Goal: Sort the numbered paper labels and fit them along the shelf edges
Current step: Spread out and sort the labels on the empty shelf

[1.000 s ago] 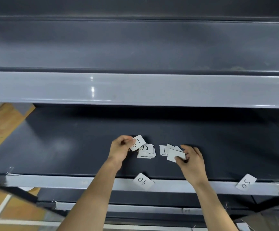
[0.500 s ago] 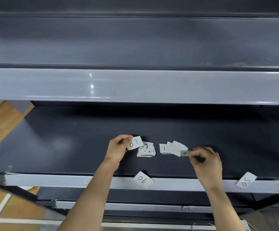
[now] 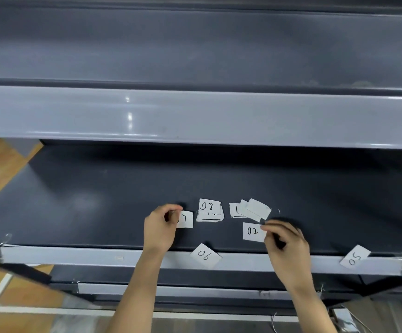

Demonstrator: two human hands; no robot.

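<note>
Dark shelf (image 3: 99, 207) at mid-frame suggests an early stage: label 06 (image 3: 205, 255) and label 05 (image 3: 355, 257) sit on its front edge (image 3: 75, 257), a left pile (image 3: 210, 210) and a right pile (image 3: 249, 209) wait unsorted, the left hand (image 3: 160, 227) pinches a half-hidden label (image 3: 186, 219), and the right hand (image 3: 286, 241) has its grip pinched on label 02 (image 3: 252, 231).

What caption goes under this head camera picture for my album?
Sorting time: left hand holds a paper label, right hand pinches label 02 over a dark shelf.

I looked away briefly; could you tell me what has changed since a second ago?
The right hand drew the 02 label from the right pile, face up. The left hand pulled the 07 label nearer. The 06 label, 05 label and 08 pile stayed.
</note>
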